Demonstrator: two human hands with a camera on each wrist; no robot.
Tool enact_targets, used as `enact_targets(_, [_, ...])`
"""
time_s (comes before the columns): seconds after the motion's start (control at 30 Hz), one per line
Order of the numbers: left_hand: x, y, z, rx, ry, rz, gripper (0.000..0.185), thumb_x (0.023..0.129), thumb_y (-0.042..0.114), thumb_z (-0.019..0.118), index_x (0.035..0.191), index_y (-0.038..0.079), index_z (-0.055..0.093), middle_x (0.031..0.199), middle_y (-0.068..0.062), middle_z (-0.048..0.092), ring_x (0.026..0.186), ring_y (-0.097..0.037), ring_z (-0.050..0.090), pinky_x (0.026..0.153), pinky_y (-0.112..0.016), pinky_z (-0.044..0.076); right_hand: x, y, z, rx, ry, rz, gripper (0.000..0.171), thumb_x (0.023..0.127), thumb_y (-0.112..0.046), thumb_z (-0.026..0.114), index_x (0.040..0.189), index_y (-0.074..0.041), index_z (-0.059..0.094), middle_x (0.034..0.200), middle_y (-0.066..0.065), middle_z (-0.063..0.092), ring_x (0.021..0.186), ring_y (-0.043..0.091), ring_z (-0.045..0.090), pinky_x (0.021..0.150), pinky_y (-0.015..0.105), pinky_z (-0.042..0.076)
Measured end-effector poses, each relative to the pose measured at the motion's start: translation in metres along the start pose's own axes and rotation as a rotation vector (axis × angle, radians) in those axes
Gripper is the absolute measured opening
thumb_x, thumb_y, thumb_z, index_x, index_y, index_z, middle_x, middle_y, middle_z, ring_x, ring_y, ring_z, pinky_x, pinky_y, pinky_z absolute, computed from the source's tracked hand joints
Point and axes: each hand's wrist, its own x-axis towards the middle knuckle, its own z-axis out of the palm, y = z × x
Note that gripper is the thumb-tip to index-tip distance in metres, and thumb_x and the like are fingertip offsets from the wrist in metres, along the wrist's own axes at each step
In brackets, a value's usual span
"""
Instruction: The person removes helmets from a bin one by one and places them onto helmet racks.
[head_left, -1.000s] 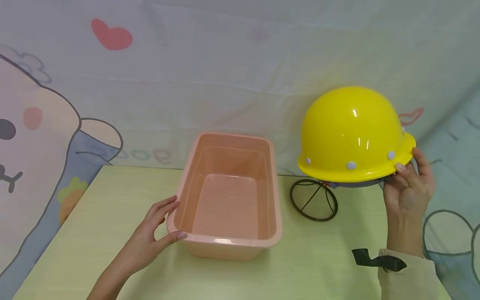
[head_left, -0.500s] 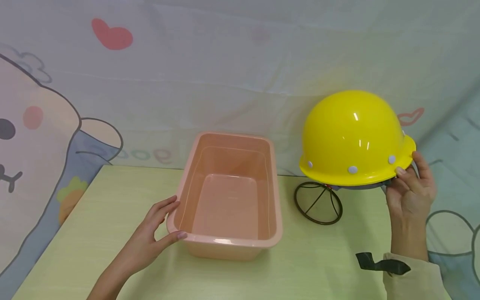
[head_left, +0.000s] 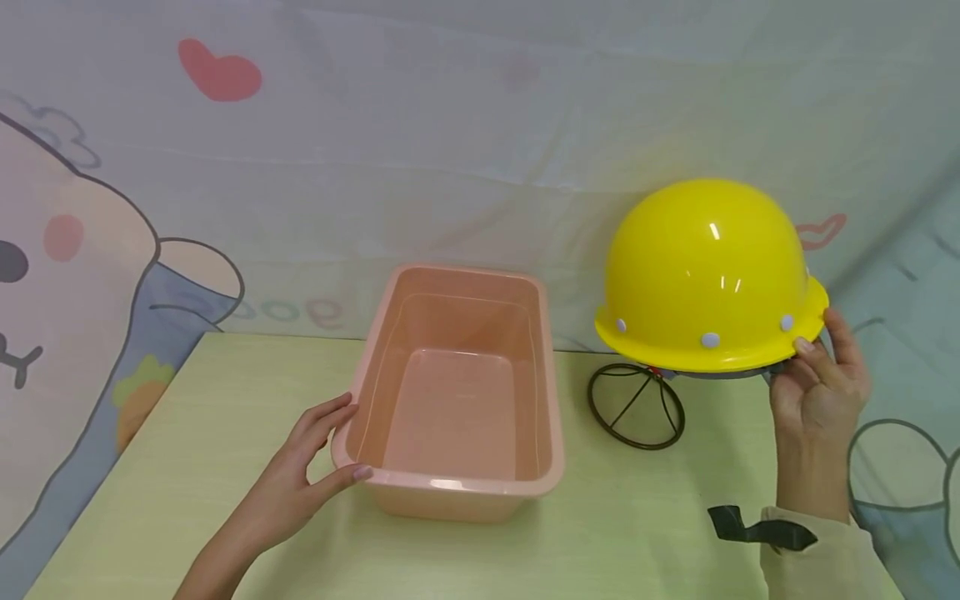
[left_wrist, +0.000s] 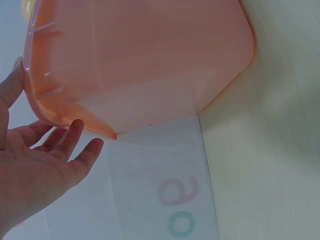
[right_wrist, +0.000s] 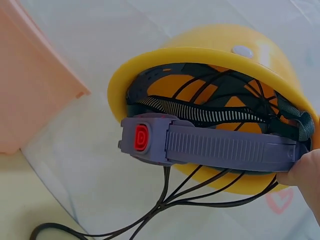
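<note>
A yellow hard hat [head_left: 705,271] sits atop a black wire stand [head_left: 636,406] at the table's back right. My right hand [head_left: 813,350] pinches its right brim, thumb on the edge and fingers underneath. From below, the right wrist view shows the hard hat [right_wrist: 210,50], its grey headband [right_wrist: 225,147] with a red button, and a fingertip [right_wrist: 305,172] on the band. An empty pink plastic tub [head_left: 457,400] stands mid-table. My left hand [head_left: 347,439] rests against its near left corner with straight fingers, thumb on the rim. The left wrist view shows the tub [left_wrist: 140,55] beside the flat left hand [left_wrist: 45,160].
The pale wooden table [head_left: 225,467] has bare room at its left and front. A cartoon-printed cloth [head_left: 375,167] hangs behind it. A black strap [head_left: 757,527] wraps my right sleeve. The stand's wires [right_wrist: 165,200] hang under the hat.
The hard hat and its wire stand have shifted slightly right and down with my right hand. The left hand and the tub have stayed put.
</note>
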Motion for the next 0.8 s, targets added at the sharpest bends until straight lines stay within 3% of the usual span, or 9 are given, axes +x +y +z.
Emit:
enact_targets(0.07, [0.0,0.0,0.0,0.0,-0.002,-0.002,0.065,0.085,0.024,0.068,0.141,0.011,0.038,0.144,-0.004,0.03,0.131,-0.029,0.029,0.096,-0.058,0.03,-0.001,0.0,-0.002,0.01,-0.003,0.005,0.038,0.076,0.036,0.034,0.106,0.021,0.052,0.099,0.034,0.055,0.078,0.04,0.059,0.072,0.045,0.053])
enact_targets(0.33, [-0.001,0.0,-0.001,0.004,0.0,-0.003,0.065,0.085,0.024,0.068,0.141,0.011,0.037,0.145,-0.005,0.029,0.131,-0.03,0.028,0.096,-0.058,0.03,-0.003,0.0,-0.005,-0.063,-0.054,0.029,0.037,0.078,0.034,0.037,0.109,0.018,0.051,0.092,0.031,0.056,0.065,0.034,0.054,0.065,0.041,0.054])
enact_targets(0.47, [-0.002,0.0,0.0,0.011,0.003,0.0,0.065,0.085,0.024,0.068,0.141,0.012,0.038,0.145,-0.004,0.03,0.131,-0.029,0.028,0.096,-0.057,0.03,-0.005,-0.007,-0.006,-0.179,-0.11,0.083,0.038,0.08,0.032,0.04,0.111,0.015,0.051,0.092,0.027,0.057,0.078,0.034,0.059,0.067,0.039,0.055])
enact_targets(0.6, [-0.002,-0.001,0.0,0.009,0.006,0.005,0.065,0.085,0.023,0.068,0.141,0.012,0.038,0.145,-0.004,0.03,0.131,-0.03,0.028,0.096,-0.057,0.03,-0.006,-0.018,-0.007,-0.324,-0.179,0.154,0.039,0.082,0.028,0.043,0.116,0.01,0.05,0.089,0.023,0.06,0.079,0.03,0.061,0.065,0.034,0.055])
enact_targets(0.8, [-0.002,-0.001,0.001,0.005,0.005,0.007,0.065,0.086,0.023,0.068,0.141,0.013,0.037,0.145,-0.004,0.029,0.132,-0.03,0.027,0.096,-0.057,0.03,-0.004,-0.032,-0.007,-0.569,-0.251,0.242,0.043,0.085,0.021,0.048,0.124,0.002,0.047,0.097,0.016,0.06,0.08,0.025,0.065,0.068,0.031,0.055])
